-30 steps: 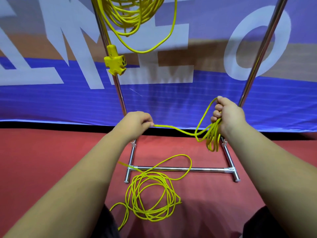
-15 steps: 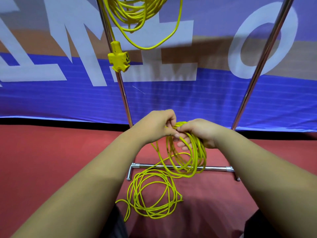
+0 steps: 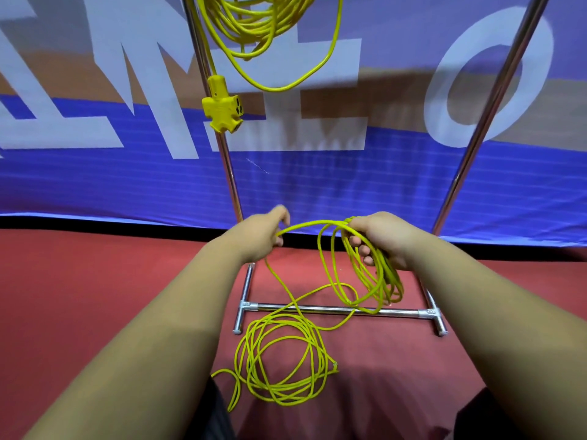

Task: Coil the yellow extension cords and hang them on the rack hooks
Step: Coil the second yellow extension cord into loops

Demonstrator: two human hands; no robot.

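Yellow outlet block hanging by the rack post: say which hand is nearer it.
Left. The left hand sits below the outlet block, beside that post; the right hand grips the coiled cord farther right.

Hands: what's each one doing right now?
Left hand: holding the yellow cord.
Right hand: gripping the same cord's coiled loops.
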